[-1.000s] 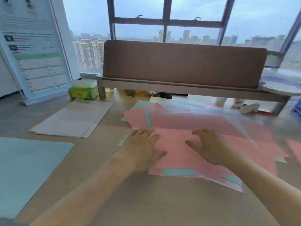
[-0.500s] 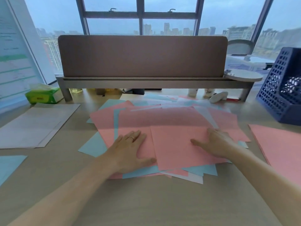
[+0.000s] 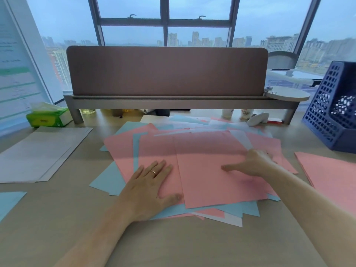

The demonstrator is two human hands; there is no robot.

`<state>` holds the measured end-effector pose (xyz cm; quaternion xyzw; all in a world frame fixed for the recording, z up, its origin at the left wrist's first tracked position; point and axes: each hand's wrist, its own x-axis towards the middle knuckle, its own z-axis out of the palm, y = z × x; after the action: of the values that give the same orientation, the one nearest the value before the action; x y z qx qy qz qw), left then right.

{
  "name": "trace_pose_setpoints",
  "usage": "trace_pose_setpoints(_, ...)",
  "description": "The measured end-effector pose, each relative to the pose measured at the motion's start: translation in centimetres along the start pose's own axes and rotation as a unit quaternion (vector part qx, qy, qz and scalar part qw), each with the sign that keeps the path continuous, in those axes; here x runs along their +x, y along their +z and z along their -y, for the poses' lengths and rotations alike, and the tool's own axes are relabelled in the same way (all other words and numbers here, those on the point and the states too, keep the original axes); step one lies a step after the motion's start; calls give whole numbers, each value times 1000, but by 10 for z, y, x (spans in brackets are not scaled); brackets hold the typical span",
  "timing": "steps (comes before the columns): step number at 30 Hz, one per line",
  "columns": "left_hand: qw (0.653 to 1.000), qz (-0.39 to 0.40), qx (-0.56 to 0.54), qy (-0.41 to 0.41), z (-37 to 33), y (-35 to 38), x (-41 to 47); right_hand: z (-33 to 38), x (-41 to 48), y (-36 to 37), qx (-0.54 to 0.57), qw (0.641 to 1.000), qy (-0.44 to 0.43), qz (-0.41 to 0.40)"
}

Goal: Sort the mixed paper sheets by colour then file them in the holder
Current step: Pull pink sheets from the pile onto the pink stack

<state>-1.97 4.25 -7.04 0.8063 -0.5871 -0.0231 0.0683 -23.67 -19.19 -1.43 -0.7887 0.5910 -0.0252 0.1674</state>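
A mixed pile of pink, blue and white sheets (image 3: 159, 149) lies spread on the desk in front of me. My left hand (image 3: 152, 187) lies flat on the pile's near left part, fingers straight. My right hand (image 3: 250, 164) rests on the topmost pink sheet (image 3: 212, 182) at its right side, thumb stretched left across the paper. A sorted pink stack (image 3: 331, 178) lies at the right. White sheets (image 3: 38, 155) sit stacked at the left, and a blue stack's corner (image 3: 9, 201) shows at the far left edge. The dark blue mesh holder (image 3: 331, 110) stands at the right.
A brown desk divider on a grey shelf (image 3: 167, 74) runs across the back. A green tissue pack (image 3: 48, 116) sits back left, beside a poster stand (image 3: 15, 64). Cups and small items stand under the shelf at the right (image 3: 248, 114). Bare desk lies near me.
The view has swung right, bringing the holder and pink stack into sight. My right hand has moved right onto the top pink sheet, which has slid right. My left hand stays flat.
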Motion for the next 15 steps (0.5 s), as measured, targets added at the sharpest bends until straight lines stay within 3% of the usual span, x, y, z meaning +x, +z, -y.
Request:
trace_pose_setpoints(9, 999, -26, -41, 9, 3, 1, 0, -6, -1, -4, 125, 992, -23, -11)
trace_pose_setpoints(12, 997, -34, -68, 9, 3, -1, -3, 1, -8, -1, 106, 989, -101, -2)
trace_pose_setpoints(15, 995, -43, -95, 8, 4, -3, -3, 18, -19, 7, 196, 963, -177, 50)
